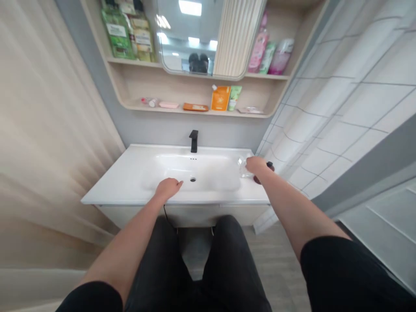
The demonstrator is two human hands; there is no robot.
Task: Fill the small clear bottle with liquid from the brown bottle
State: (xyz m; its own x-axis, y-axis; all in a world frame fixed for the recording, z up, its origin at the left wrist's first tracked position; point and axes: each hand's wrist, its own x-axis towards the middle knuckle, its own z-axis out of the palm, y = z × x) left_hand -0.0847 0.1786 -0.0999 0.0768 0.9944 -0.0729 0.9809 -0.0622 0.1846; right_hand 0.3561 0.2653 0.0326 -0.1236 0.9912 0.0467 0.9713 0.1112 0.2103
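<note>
On my feed, the left hand (168, 188) lies open and released on the front edge of the white washbasin (201, 167). The right hand (256, 164) touches a clear tumbler (244, 168) near a dark object (265, 177); I cannot tell whether it grips.

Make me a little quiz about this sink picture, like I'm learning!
1. What colour is the faucet on the white sink?
2. Which hand is nearest the clear cup: the left hand or the right hand?
3. True or false: the orange pouch stands on the shelf under the mirror.

Key:
1. Black
2. The right hand
3. True
</note>
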